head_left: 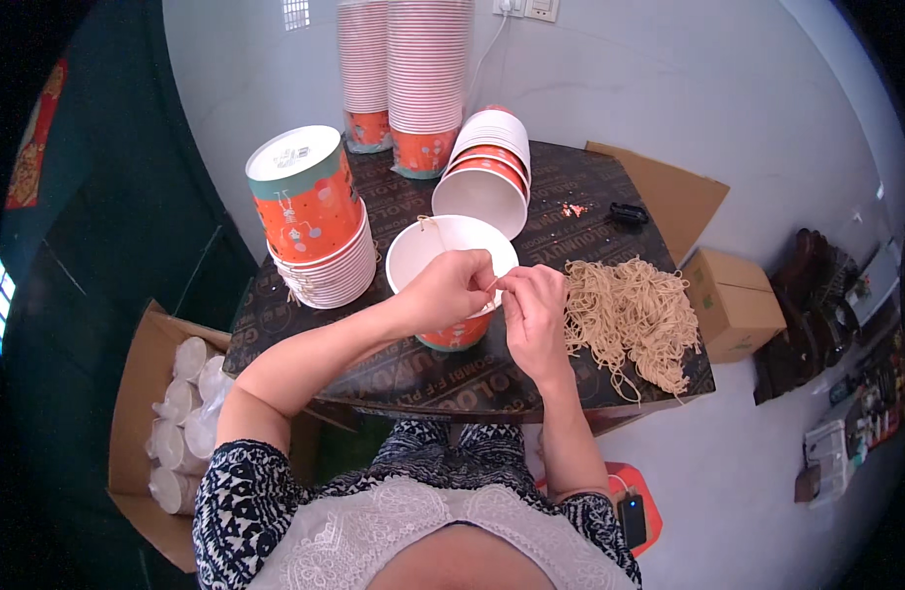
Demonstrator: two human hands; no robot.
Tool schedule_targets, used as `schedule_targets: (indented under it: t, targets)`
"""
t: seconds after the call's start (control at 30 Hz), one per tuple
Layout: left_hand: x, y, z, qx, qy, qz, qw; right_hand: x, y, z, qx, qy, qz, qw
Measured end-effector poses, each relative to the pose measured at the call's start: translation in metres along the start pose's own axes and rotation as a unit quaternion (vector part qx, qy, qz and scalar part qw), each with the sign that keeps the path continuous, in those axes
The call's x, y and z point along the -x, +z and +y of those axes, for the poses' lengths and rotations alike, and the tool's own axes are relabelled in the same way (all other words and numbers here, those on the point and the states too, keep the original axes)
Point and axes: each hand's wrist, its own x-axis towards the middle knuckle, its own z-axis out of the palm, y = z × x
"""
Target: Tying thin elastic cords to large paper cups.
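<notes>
While both forearms reach in from the lower edge, the left hand and the right hand meet over the near rim of an open paper bowl, white inside and orange outside, which stands upright near the middle of the dark worktop. Left hand: fingers curled together, pinched at the bowl's rim on a thin tan string. Right hand: thumb and forefinger closed on the same string, fingertips almost touching those of the left hand. A further length of string shows against the bowl's far inner wall.

Just beside the right hand, on the person's right, lies a loose heap of tan strings, spread to the worktop's near edge. To the left of the bowl stands an inverted stack of orange bowls, white base upward. Behind the bowl, a short nested stack lies on its side, mouth toward the person. Against the wall rise two tall stacks of bowls. A small black object rests at the worktop's far right.

On the floor, an open carton at left holds white rolled items, and a closed cardboard box sits at right.
</notes>
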Motion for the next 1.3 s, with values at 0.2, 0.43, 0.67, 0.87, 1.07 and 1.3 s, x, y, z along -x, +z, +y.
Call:
schedule_targets:
  t: [0.2,0.43,0.67,0.87,1.07,1.3]
  targets:
    - [0.006,0.011,0.011,-0.102,0.061,0.120,0.986,-0.004,0.000,-0.004,0.000,0.015,-0.003,1.000]
    - [0.008,0.011,0.022,-0.188,0.022,0.121,0.974,-0.006,-0.002,-0.004,-0.018,0.021,-0.021,0.999]
    - [0.005,0.013,0.019,-0.145,0.000,0.112,0.983,-0.001,0.003,0.004,-0.086,0.065,-0.039,0.993]
    - [0.002,0.008,0.008,-0.096,0.007,0.083,0.992,0.000,0.001,0.000,-0.143,0.106,-0.028,0.984]
    - [0.001,0.004,0.010,0.009,-0.031,0.048,0.998,0.002,0.002,-0.006,-0.079,0.064,0.056,0.993]
    - [-0.004,0.001,0.006,-0.003,-0.097,0.063,0.993,0.012,0.000,-0.019,-0.007,0.015,0.082,0.997]
